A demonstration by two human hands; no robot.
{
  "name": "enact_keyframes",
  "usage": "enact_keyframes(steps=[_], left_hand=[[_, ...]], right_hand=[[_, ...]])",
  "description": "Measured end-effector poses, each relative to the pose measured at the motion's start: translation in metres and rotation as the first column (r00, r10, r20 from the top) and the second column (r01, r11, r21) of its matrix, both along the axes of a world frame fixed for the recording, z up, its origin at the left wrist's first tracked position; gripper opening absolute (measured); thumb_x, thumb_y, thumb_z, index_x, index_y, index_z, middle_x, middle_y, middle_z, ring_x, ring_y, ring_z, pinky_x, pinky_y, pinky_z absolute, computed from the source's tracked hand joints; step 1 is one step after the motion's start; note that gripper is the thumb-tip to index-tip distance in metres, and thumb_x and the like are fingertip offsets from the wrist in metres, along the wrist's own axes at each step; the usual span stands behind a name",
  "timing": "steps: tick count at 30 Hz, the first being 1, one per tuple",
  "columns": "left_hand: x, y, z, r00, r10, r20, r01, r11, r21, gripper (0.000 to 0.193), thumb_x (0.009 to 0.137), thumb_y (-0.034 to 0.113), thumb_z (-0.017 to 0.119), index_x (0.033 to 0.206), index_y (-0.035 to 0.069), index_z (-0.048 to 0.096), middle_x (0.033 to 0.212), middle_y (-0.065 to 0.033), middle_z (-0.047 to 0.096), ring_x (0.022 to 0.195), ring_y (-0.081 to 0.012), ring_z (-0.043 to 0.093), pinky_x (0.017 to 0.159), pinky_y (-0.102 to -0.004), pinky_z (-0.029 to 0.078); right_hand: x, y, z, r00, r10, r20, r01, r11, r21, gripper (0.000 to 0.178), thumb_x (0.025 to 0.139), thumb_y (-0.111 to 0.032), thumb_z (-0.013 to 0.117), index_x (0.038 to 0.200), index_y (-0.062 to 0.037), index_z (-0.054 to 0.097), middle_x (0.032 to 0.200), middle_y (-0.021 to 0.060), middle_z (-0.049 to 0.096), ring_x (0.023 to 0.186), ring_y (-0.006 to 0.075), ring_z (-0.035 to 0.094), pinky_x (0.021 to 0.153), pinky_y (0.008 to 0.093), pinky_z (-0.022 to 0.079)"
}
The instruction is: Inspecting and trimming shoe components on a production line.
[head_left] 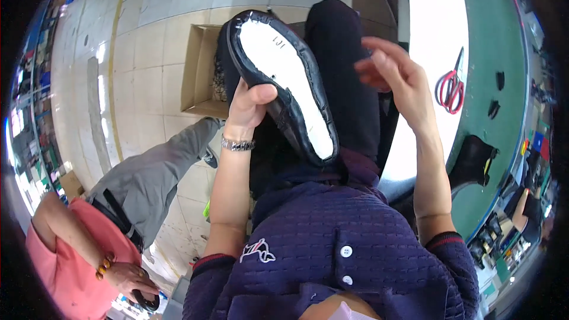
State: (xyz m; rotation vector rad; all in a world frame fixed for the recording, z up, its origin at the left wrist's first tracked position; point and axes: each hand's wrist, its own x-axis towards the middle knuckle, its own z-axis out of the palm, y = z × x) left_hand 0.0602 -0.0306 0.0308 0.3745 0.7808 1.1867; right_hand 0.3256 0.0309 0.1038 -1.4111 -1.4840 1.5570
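Gripping the black shoe (314, 98) along one side, the left hand (252, 104) has its thumb folded onto the rim; the white underside faces up and the wider end points away from the wearer, above the lap. The right hand (400, 80) is apart from the shoe, loosely spread with its fingers bent and holding nothing.

Just beyond the grip, on its left, an open cardboard box (194, 77) sits on the tiled floor (148, 83). A tangle of dark stuff (219, 83) shows inside, partly hidden by the knee and too unclear to name.

Left of the box, bare floor stretches out to a yellow line (116, 24). Right of the grip, a gap over the dark trousers (349, 83) separates the shoe from the right hand. Past that hand runs the edge of a bench, a bright white strip (437, 0) beside a green surface (492, 18). Red-handled scissors (451, 92) lie there, near the right hand; farther right are two small dark pieces (500, 80), and nearer the wearer, a black boot (471, 163).

Left of the grip and nearer the wearer, a person in pink (77, 249) holds a dark object (145, 300).
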Motion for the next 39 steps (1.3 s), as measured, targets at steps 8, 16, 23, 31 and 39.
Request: enact_keyframes(steps=[8, 16, 23, 31, 39], left_hand=[[-0.008, 0.020, 0.003, 0.964, 0.122, 0.237, -0.155, 0.980, 0.125, 0.061, 0.077, 0.028, 0.067, 0.126, -0.006, 0.050, 0.119, -0.0180, 0.061, 0.104, -0.0284, 0.062, 0.093, -0.0396, 0.050], [-0.079, 0.105, 0.041, 0.948, 0.294, 0.122, -0.317, 0.830, 0.459, 0.074, 0.085, 0.060, 0.043, 0.117, -0.005, 0.053, 0.101, -0.0178, 0.061, 0.092, -0.0293, 0.059, 0.086, -0.0388, 0.048], [-0.105, 0.146, 0.048, 0.828, 0.557, 0.070, -0.510, 0.694, 0.508, 0.063, 0.081, 0.053, 0.048, 0.116, 0.002, 0.057, 0.108, -0.0161, 0.064, 0.092, -0.0314, 0.064, 0.080, -0.0412, 0.054], [-0.076, 0.158, 0.041, 0.787, 0.606, -0.119, -0.473, 0.716, 0.514, 0.044, 0.083, 0.034, 0.055, 0.112, 0.001, 0.058, 0.110, -0.0110, 0.063, 0.100, -0.0217, 0.061, 0.088, -0.0363, 0.049], [-0.078, 0.209, 0.015, 0.956, 0.227, -0.184, -0.168, 0.943, 0.288, 0.050, 0.085, 0.036, 0.059, 0.115, -0.004, 0.055, 0.106, -0.0138, 0.065, 0.091, -0.0212, 0.065, 0.082, -0.0336, 0.054]], right_hand=[[-0.001, -0.071, -0.044, 0.979, 0.098, -0.180, -0.153, 0.934, -0.323, 0.038, 0.095, -0.023, 0.058, 0.125, -0.0007, 0.056, 0.097, 0.0077, 0.065, 0.087, 0.0116, 0.060, 0.081, 0.0265, 0.048], [0.097, -0.076, -0.034, 0.859, -0.286, 0.426, 0.242, 0.958, 0.155, 0.025, 0.095, -0.014, 0.056, 0.116, -0.0017, 0.063, 0.099, 0.0133, 0.070, 0.086, 0.0193, 0.067, 0.077, 0.0301, 0.052], [0.112, -0.117, -0.031, 0.680, -0.393, 0.619, 0.280, 0.920, 0.276, 0.023, 0.092, -0.015, 0.059, 0.110, -0.0015, 0.066, 0.097, 0.0150, 0.069, 0.086, 0.0232, 0.067, 0.078, 0.0349, 0.052], [0.122, -0.147, -0.053, 0.499, -0.340, 0.797, 0.050, 0.929, 0.366, 0.056, 0.077, -0.010, 0.072, 0.129, -0.0057, 0.050, 0.128, 0.0172, 0.051, 0.119, 0.0334, 0.049, 0.101, 0.0415, 0.038], [0.126, -0.133, -0.041, 0.534, -0.203, 0.821, 0.021, 0.974, 0.227, 0.058, 0.073, -0.011, 0.077, 0.127, -0.0118, 0.056, 0.103, 0.0134, 0.056, 0.096, 0.0286, 0.057, 0.085, 0.0378, 0.046]])
